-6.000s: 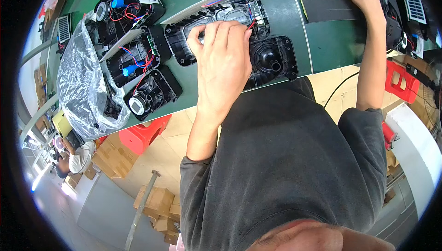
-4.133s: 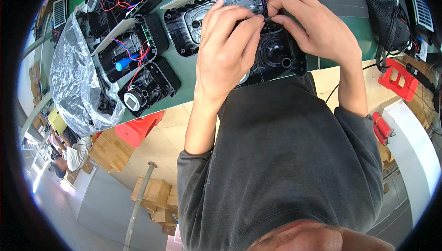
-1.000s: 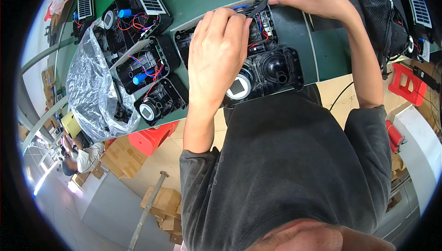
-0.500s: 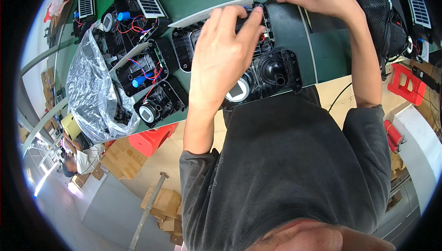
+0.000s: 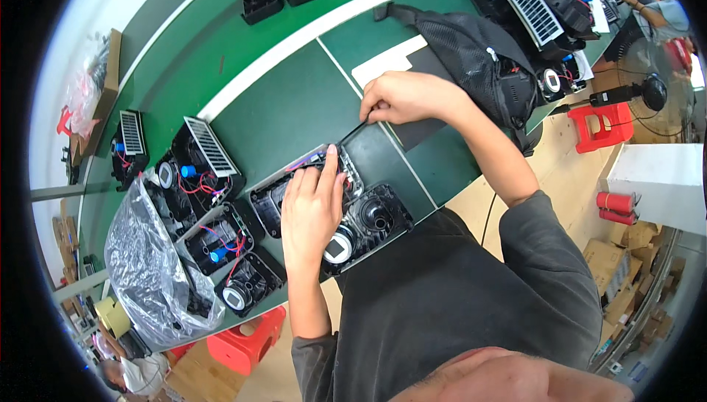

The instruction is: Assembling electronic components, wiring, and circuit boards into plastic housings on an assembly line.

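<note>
My left hand [image 5: 309, 214] lies over an open black plastic housing [image 5: 264, 204], fingers bent onto it and one fingertip pressed at its far right corner. From that corner a thin black strip [image 5: 354, 131] runs taut up and right. Its other end is pinched in my right hand [image 5: 412, 98], held above the table. Blue wiring shows at the housing's far edge; my left hand hides much of the inside. Just nearer, a second black housing [image 5: 401, 219] holds a white-ringed round module [image 5: 338, 249] and a round black cone.
On the left, several opened housings with wires, blue cylinders and solar panels [image 5: 209, 147] stand beside a clear plastic bag [image 5: 143, 269]. A black backpack [image 5: 479, 48] lies at right on the green table [image 5: 276, 96]. Red stools [image 5: 247, 339] stand below the edge.
The view has turned and shifted, showing more of the far table. My right hand has drawn away from the housing, and a longer length of strip shows. My left hand stays on the housing.
</note>
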Demonstrator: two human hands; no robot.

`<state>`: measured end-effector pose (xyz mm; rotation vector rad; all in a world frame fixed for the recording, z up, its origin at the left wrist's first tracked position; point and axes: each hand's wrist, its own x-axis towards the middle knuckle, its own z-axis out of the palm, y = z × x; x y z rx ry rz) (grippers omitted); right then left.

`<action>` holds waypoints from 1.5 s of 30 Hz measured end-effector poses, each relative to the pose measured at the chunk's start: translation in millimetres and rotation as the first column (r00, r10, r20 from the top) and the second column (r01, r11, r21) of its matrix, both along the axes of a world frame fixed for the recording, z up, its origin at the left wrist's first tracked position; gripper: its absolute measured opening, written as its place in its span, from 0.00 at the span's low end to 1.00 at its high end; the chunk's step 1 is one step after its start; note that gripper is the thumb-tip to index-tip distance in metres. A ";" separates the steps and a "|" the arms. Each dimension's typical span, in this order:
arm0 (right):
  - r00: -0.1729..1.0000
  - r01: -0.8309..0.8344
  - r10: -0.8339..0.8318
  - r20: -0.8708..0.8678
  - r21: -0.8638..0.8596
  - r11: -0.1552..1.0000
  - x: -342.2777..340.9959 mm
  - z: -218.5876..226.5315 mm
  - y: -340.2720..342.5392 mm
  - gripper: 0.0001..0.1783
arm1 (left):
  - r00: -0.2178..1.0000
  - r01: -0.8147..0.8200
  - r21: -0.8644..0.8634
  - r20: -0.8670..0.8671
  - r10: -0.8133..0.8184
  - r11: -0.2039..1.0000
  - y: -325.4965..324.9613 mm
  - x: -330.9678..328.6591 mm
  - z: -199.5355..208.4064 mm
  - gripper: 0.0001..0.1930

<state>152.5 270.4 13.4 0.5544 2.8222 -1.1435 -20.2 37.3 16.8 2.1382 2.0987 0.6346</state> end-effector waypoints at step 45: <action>0.910 0.412 -0.298 -0.288 0.710 0.572 -180.8 -21.8 206.2 0.44 | 0.983 -0.171 0.352 -0.007 0.185 0.920 3.0 -78.4 35.4 0.29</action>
